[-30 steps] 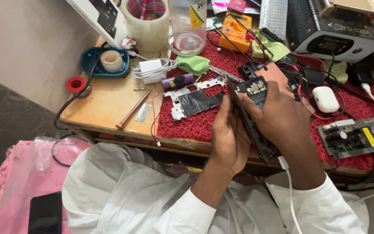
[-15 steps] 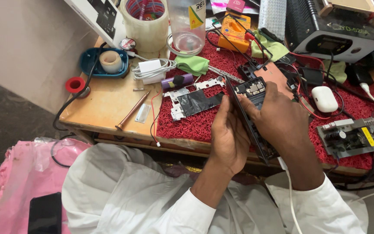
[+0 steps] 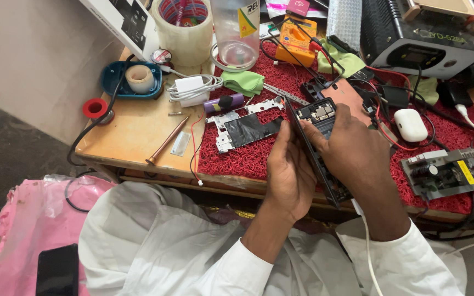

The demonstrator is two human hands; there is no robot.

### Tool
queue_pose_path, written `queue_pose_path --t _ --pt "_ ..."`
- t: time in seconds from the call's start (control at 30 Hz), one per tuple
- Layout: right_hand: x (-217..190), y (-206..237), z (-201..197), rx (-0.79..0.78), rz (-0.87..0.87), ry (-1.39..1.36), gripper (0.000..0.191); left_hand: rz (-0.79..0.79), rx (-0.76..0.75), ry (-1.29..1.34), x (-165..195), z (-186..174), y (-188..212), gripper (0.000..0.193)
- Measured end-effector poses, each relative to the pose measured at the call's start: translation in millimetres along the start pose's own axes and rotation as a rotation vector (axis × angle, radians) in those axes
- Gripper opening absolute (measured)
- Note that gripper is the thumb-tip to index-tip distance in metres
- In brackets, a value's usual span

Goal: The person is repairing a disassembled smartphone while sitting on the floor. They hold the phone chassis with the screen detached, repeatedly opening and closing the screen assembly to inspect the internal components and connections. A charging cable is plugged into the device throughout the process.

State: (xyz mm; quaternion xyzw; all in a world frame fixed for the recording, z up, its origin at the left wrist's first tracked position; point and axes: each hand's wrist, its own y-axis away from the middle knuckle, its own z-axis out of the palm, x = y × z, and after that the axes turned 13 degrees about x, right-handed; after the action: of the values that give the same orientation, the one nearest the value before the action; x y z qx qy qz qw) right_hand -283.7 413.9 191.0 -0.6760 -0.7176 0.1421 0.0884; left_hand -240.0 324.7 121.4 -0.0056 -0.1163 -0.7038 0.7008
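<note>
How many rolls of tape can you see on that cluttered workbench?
3. A big clear tape roll stands at the back left, a small beige roll sits in the blue dish, and a small red roll lies near the table's left edge. Clutter may hide others.

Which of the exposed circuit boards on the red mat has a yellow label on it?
The green circuit board at the mat's right edge, beside the right hand. The metal-framed board lying left of the left hand has black shielding and no yellow.
</note>
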Motion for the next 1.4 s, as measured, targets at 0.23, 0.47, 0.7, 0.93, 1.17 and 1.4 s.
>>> queue_pose_path --t 0.23,0.47,0.7,0.93,1.17,1.4 --pt "9 -8 -1 -0.015 -0.014 -0.114 0.072 -0.015 0.066 -0.043 -1 2 -2 0.047" --pt "47 -10 0 -0.307 0.282 -0.672 0.062 0.021 0.075 -0.107 2 7 0 0.060" --pt "73 17 1 -0.189 0.238 -1.257 0.048 -0.005 0.077 -0.084 1 5 -2 0.059" --pt "58 42 -1 0.026 0.251 -1.261 0.042 -0.192 -0.051 0.109 2 -4 -1 0.066" --pt "45 46 -10 0.089 0.308 -1.186 0.038 -0.255 -0.117 0.203 3 -8 0 0.071" --pt "43 49 -8 0.111 0.225 -1.259 0.039 -0.237 -0.150 0.200 3 -12 1 0.072"
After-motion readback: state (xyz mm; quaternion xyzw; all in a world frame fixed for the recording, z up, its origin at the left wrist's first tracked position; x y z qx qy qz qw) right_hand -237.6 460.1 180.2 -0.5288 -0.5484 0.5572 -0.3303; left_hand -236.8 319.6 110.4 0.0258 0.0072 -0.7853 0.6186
